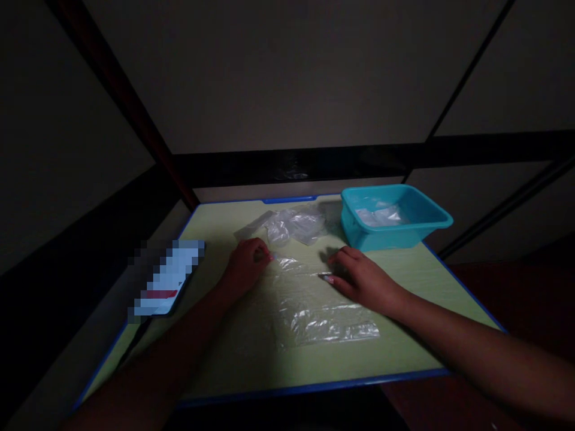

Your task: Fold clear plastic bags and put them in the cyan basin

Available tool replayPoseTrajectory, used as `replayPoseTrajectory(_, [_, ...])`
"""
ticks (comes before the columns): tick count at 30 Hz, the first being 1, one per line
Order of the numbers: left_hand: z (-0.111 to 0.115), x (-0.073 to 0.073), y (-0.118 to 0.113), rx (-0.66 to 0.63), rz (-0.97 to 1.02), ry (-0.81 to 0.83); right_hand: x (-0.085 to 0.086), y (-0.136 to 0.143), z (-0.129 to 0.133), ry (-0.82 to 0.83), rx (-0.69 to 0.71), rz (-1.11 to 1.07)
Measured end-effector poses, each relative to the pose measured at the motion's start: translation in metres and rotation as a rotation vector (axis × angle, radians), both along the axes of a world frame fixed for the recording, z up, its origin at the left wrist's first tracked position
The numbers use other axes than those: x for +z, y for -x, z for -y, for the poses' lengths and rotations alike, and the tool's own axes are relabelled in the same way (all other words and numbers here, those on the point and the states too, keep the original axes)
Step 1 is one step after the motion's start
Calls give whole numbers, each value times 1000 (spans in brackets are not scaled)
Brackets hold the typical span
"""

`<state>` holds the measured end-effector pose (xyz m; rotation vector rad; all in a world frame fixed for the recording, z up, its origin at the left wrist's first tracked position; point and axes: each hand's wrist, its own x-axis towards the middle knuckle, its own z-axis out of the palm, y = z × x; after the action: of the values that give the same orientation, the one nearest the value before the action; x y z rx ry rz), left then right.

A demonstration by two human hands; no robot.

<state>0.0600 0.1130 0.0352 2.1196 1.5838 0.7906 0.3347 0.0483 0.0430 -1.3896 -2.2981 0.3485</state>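
A clear plastic bag (pixel 309 320) lies flat on the pale green tabletop, its surface wrinkled and shiny near the front. My left hand (pixel 248 263) is closed in a pinch at the bag's upper left corner, thumb and forefinger together. Over the bag's upper right side is my right hand (pixel 362 276), thumb and fingers apart, with nothing visible between them. Whether its fingertips touch the plastic I cannot tell. Just beyond both hands lies a loose pile of crumpled clear plastic bags (pixel 296 224).
A turquoise plastic basin (pixel 375 239) with clear plastic inside stands at the back right corner. On the left lies a phone (pixel 173 278) with a lit, blurred screen and a dark cable. The small table (pixel 224 365) has a blue edge; dark panels rise behind it.
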Motion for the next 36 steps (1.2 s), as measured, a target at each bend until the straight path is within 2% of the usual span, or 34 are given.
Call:
replayPoseTrajectory(5, [6,6,2,-12,355,55,-3,-6,-6,54,-8,-74])
replayPoseTrajectory(10, [17,17,6,-69,410,146,-2,-6,-6,92,-39,-46])
replayPoseTrajectory(12, [23,22,8,-132,342,165,-2,-5,-7,109,-30,-60])
replayPoseTrajectory(15, [29,27,12,-245,124,138,-1,-6,-8,101,10,-92])
replayPoseTrajectory(18, [31,29,15,-383,-56,114,-2,-7,-9,74,55,-117])
replayPoseTrajectory(21, [32,28,17,-474,-159,95,-3,-9,-11,77,44,-147])
replayPoseTrajectory(28, [34,23,20,-480,-227,107,-3,-9,-12,144,-13,-178])
replayPoseTrajectory(32, [35,21,23,-465,-245,102,-1,-12,-13,162,48,-204])
replayPoseTrajectory(36, [35,21,24,-527,-266,50,-3,-15,-15,64,152,-193])
